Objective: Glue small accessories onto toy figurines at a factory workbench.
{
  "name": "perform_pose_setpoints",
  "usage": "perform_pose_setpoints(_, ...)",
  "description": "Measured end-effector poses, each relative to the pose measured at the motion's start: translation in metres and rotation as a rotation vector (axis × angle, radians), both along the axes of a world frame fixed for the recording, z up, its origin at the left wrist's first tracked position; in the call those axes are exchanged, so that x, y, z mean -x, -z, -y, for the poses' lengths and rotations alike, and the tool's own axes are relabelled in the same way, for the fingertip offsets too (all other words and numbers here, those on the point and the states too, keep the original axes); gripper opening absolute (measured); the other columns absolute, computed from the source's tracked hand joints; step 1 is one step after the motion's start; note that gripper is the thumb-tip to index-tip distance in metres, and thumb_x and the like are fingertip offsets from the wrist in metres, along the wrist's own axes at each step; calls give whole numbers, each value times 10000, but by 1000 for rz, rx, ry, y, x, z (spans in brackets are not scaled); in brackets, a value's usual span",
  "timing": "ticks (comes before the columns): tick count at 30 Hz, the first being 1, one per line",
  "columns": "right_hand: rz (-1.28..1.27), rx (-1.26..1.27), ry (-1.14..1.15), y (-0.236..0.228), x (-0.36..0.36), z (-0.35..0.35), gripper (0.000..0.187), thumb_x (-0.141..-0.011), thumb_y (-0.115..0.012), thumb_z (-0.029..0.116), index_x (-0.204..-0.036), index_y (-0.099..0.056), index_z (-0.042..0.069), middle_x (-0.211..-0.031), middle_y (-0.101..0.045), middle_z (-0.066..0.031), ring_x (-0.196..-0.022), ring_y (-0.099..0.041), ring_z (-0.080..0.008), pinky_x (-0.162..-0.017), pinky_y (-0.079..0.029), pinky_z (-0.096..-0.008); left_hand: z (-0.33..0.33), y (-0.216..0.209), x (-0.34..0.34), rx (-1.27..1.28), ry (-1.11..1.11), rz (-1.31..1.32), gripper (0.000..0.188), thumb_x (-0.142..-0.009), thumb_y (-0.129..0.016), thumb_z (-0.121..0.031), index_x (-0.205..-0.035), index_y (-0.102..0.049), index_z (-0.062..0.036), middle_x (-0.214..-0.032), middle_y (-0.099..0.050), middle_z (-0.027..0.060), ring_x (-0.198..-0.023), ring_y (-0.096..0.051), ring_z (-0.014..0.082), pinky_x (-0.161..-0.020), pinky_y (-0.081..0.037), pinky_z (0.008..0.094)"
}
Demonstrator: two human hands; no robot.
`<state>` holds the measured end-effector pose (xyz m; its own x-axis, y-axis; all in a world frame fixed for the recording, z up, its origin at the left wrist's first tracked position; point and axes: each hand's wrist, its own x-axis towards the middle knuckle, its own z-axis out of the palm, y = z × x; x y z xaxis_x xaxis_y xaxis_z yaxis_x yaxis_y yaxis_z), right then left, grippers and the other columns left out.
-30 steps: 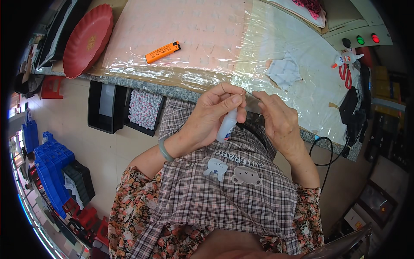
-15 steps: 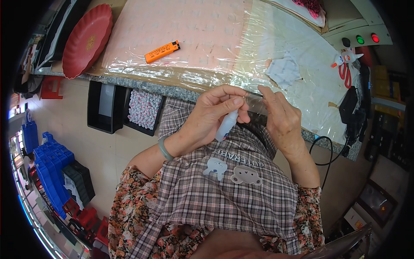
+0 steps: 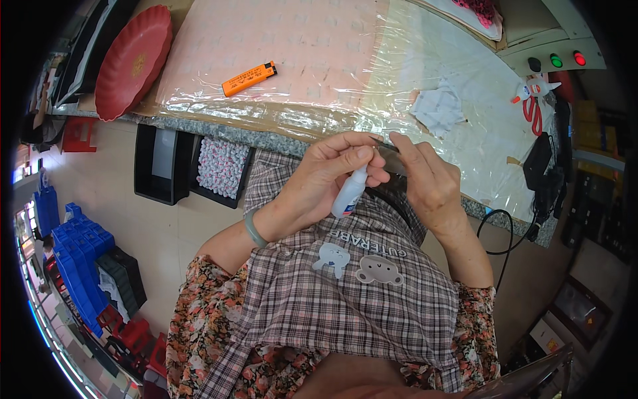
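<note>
My left hand point(image 3: 335, 166), with a pale green bangle at the wrist, is closed around a small white squeeze bottle point(image 3: 349, 196). The bottle is tilted, its narrow nozzle pointing up toward my thumb and fingertips. Those fingertips are pinched at the end of a thin dark tool point(image 3: 385, 143), perhaps tweezers. My right hand point(image 3: 432, 183) grips the other end of that tool between thumb and fingers. Both hands are in front of the table's near edge, over my plaid apron point(image 3: 345, 299). Anything tiny between the left fingertips is too small to make out.
An orange lighter point(image 3: 249, 78) lies on the plastic-covered table point(image 3: 306, 40). To its left is a red scalloped plate point(image 3: 133, 63); to its right, a crumpled white cloth point(image 3: 437, 110). A glue bottle point(image 3: 535, 88) and red-handled scissors point(image 3: 531, 116) lie far right. Below the edge hangs a black tray point(image 3: 222, 169) of small pinkish-white pieces.
The bottle now shows more of its coloured label, having turned slightly in my left hand. My right hand has shifted a little to the left. The things on the table have stayed put.
</note>
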<state>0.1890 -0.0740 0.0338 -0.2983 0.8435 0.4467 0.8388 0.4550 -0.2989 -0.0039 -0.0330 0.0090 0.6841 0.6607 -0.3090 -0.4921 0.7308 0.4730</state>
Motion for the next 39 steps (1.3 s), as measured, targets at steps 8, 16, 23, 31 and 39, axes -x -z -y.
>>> perform_pose_setpoints(8,68,14,14,-1,0,1,503,-696,-600,-42,-1195,-595,16,-740,-509,-65,-541,-556,-183,-470,-474,-308,1,1,0,-12,-30,-18,191,-927,-594,-120,-1101,-599,-41,-924,-671,89,-807,-664,168,-740,-557,279)
perform_pose_setpoints(16,79,47,121,0,-6,-3,510,-723,-564,-133,-1213,-583,8,-740,-539,-95,-584,-586,-223,-495,-471,-345,2,-2,1,-30,-25,-41,181,-927,-589,-86,-1087,-609,-4,-937,-670,112,-809,-665,176,-749,-556,278)
perform_pose_setpoints(23,15,-15,9,2,-3,0,529,-668,-592,-80,-1191,-600,-3,-749,-537,-71,-569,-578,-190,-480,-477,-310,2,2,0,4,-46,-27,190,-929,-586,-89,-1095,-617,-3,-940,-670,117,-811,-665,179,-747,-554,283)
perform_pose_setpoints(31,26,71,152,7,-2,-4,476,-719,-581,-116,-1177,-599,12,-721,-541,-92,-589,-585,-239,-514,-480,-352,0,2,4,-21,-17,-19,200,-932,-583,-99,-1103,-618,-2,-941,-673,116,-811,-666,185,-748,-555,287)
perform_pose_setpoints(39,10,30,17,2,3,2,517,-681,-581,-101,-1185,-592,9,-753,-547,-84,-550,-577,-213,-476,-480,-324,-1,5,2,3,-29,-28,231,-932,-581,-102,-1136,-611,3,-944,-673,128,-829,-671,199,-758,-558,294)
